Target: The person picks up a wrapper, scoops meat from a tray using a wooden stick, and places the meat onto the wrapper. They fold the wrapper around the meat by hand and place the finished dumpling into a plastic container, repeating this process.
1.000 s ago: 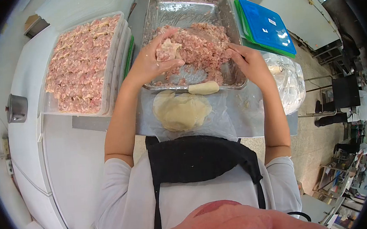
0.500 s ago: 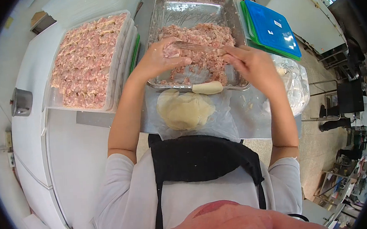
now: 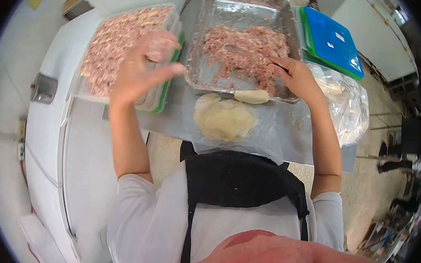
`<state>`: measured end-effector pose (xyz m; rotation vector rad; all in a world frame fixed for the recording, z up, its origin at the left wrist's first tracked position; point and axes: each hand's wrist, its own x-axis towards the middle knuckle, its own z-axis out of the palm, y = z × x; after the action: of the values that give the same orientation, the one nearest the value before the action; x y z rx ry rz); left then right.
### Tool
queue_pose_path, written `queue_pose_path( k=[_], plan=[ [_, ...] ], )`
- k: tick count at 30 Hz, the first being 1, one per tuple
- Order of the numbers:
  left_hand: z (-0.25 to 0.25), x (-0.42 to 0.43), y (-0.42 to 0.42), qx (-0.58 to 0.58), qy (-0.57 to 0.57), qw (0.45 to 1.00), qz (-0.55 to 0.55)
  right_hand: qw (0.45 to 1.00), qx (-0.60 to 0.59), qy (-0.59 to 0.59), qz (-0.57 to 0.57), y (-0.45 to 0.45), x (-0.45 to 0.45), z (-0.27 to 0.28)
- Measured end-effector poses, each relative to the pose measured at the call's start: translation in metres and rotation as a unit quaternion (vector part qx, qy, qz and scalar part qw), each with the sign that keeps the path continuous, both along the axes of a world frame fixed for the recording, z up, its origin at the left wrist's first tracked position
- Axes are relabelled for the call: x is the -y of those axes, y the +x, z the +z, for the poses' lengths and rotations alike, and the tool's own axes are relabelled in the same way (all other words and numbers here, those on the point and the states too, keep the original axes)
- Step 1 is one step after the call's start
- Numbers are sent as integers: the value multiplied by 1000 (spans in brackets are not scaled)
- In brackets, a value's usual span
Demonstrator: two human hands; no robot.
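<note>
My left hand (image 3: 136, 75), smeared by motion, is over the right side of the tub of filled meat dumplings (image 3: 109, 48). Its fingers curl round a pinkish meat-filled dumpling (image 3: 160, 47), while the thumb points out to the right. At the pan's right side, my right hand (image 3: 298, 79) is closed on the handle end of a flat spatula (image 3: 241, 51). The blade lies against the ground meat (image 3: 262, 40) in the metal pan (image 3: 195, 69). Round yellowish dumpling wrappers (image 3: 224, 118) lie in a loose stack on plastic in front of the pan.
A pale, rolled-looking piece (image 3: 252, 97) rests along the pan's near rim. Blue and green lids (image 3: 333, 40) are stacked to the right, with a clear plastic bag (image 3: 348, 105) below them. A metal cup (image 3: 44, 88) stands on the white surface at far left.
My left hand has moved left from above the pan to the tub, carrying the dumpling. My right hand has lowered the spatula to the meat. The camera view has shifted slightly.
</note>
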<state>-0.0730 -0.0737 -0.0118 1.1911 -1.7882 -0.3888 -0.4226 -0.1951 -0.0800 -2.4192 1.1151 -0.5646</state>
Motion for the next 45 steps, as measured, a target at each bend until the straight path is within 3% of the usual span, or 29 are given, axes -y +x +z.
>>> queue_pose_path(
  k=[1, 3, 4, 6, 9, 17, 20, 26, 32, 36, 42, 45],
  plan=[
    [-2, -5, 26, -15, -61, 998, -8, 1000, 14, -23, -10, 2, 7, -15],
    [25, -44, 47, -156, 81, 975, 137, 998, 54, -40, -15, 8, 15, -37],
    [26, -58, 67, -152, 81, 973, 155, 993, 91, -59, -38, 12, 19, -45],
    [23, -80, 111, -24, 75, 963, 259, 994, 87, -37, -48, 9, 24, -54],
    [16, -105, 135, 14, 103, 928, 357, 990, 127, 1, -53, 9, 21, -56],
    [-5, -91, 184, 205, 155, 864, 433, 990, 130, -8, -55, 10, 16, -59],
    [-2, -81, 182, 272, 212, 820, 457, 989, 134, -11, -56, 10, 15, -57],
    [-3, -72, 193, 228, 306, 833, 401, 990, 121, 19, -68, 8, 20, -60],
    [-2, -83, 220, 121, 311, 874, 353, 988, 137, 31, -62, 10, 17, -55],
    [-7, -77, 217, 154, 329, 860, 360, 990, 129, 20, -60, 9, 20, -60],
    [-9, -82, 209, 108, 310, 881, 340, 990, 128, 34, -47, 9, 18, -57],
    [-9, -87, 206, 195, 270, 870, 364, 989, 140, 16, -53, 9, 21, -62]
  ],
)
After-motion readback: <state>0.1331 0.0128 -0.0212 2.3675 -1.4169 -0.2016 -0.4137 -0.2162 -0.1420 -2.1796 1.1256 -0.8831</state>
